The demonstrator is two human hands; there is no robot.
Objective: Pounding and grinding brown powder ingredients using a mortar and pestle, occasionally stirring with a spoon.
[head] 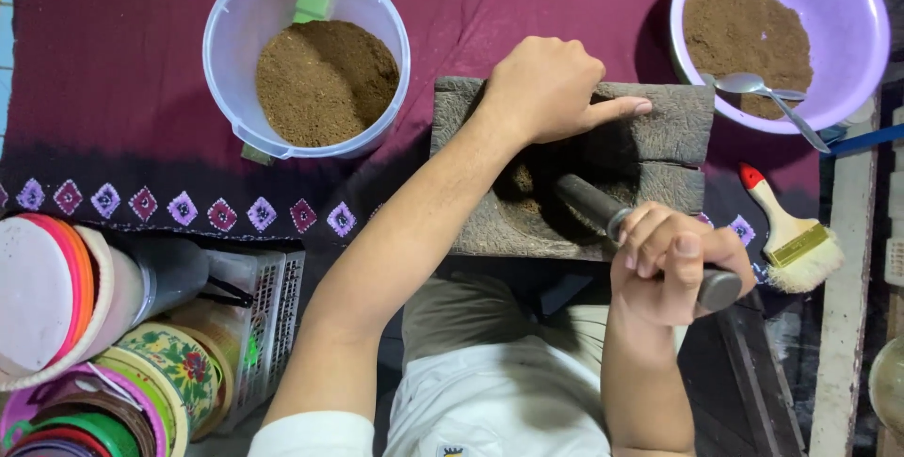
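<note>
Head view: left hand (546, 90) hides the stone mortar's (678, 128) far rim.

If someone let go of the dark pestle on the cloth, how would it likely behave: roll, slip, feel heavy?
The pestle looks round and smooth, so it would probably roll if laid flat. Its dark, solid look suggests weight for its size; the right hand wraps it fully. It appears rigid, leaning into the stone mortar, which the left hand steadies.
</note>
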